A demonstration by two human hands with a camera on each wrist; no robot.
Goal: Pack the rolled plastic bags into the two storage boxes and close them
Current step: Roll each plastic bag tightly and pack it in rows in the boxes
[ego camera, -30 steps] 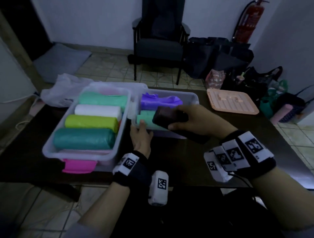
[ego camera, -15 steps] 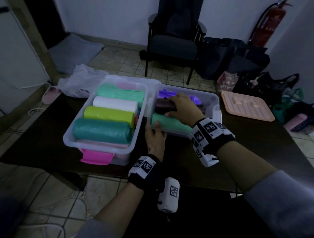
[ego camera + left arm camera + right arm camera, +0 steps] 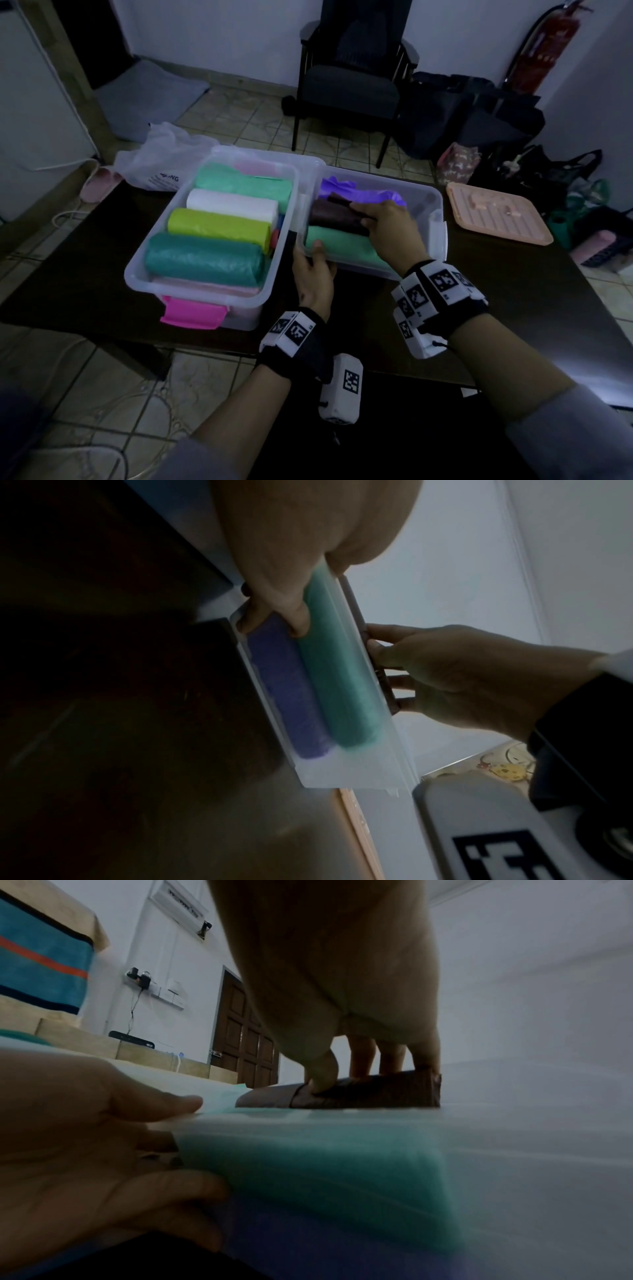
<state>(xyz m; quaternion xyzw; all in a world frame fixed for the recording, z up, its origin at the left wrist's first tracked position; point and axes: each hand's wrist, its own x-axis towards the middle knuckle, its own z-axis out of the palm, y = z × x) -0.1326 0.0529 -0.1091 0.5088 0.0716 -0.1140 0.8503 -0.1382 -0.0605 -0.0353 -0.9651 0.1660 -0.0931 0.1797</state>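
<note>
Two clear storage boxes stand side by side on a dark table. The left box [image 3: 137,274] holds several rolls: teal, yellow-green, white and mint. The right box [image 3: 435,198] holds a mint roll [image 3: 342,245], a purple bag [image 3: 346,192] and a dark brown roll [image 3: 337,217]. My right hand [image 3: 387,226] reaches into the right box and grips the dark brown roll [image 3: 369,1093], which lies between the mint and purple ones. My left hand [image 3: 313,270] holds the near left corner of the right box [image 3: 377,753], thumb over its rim.
A peach box lid [image 3: 496,214] lies on the table at the right. A pink latch [image 3: 193,313] hangs on the left box's near side. A crumpled white plastic bag [image 3: 161,161] sits behind the left box. A chair [image 3: 349,78] and dark bags [image 3: 472,116] stand beyond the table.
My right hand carried the dark brown roll from above the near rim down into the right box, where it now lies. My left hand stayed on the box corner.
</note>
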